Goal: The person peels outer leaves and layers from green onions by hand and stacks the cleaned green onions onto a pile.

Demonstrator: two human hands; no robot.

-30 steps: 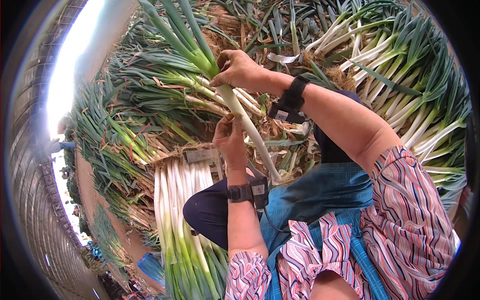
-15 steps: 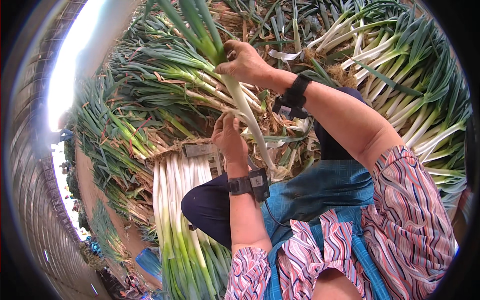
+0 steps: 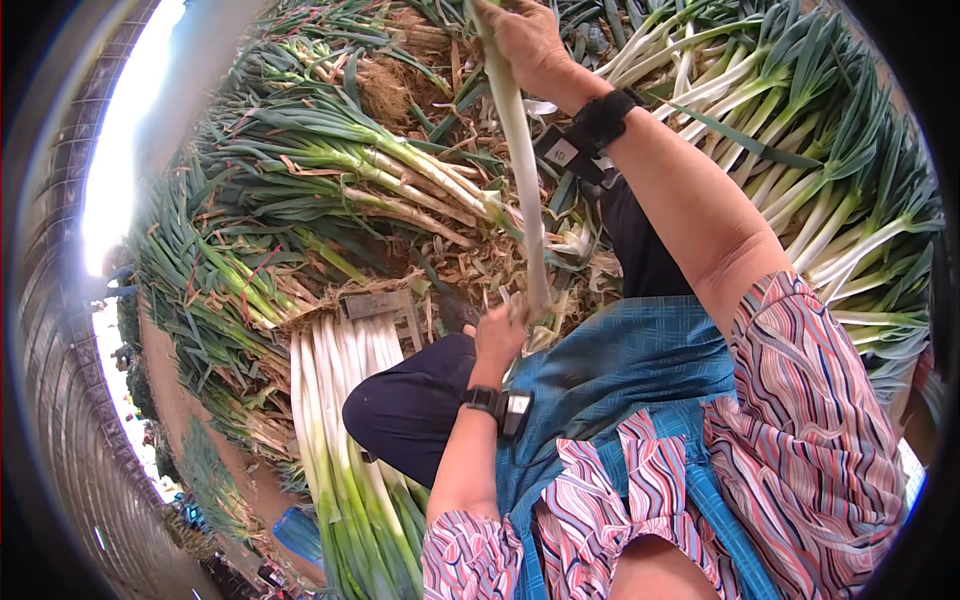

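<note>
A long green onion (image 3: 518,150) hangs nearly upright in front of me, white stalk downward. Near its top, my right hand (image 3: 530,45) is closed around the stalk; the leaves run out of the picture there. Down by the root end, my left hand (image 3: 496,338) has its fingers closed against the stalk's tip. Blur hides what those fingers pinch. Cleaned white-stalked onions (image 3: 345,400) lie side by side next to my left knee, their green leaves toward me. Both wrists carry black straps with small boxes.
Untrimmed onions (image 3: 370,160) with dry skins lie heaped at the far left. More white-stalked onions (image 3: 780,190) are piled at the right. Loose peelings (image 3: 470,270) litter the ground between. A small wooden block (image 3: 377,304) sits at the cleaned onions' root ends. A blue apron (image 3: 620,350) covers my lap.
My right hand has lifted the onion upward and slightly right. My left hand has slid from the stalk's middle, where it pulled at a strip of skin, down to the root end.
</note>
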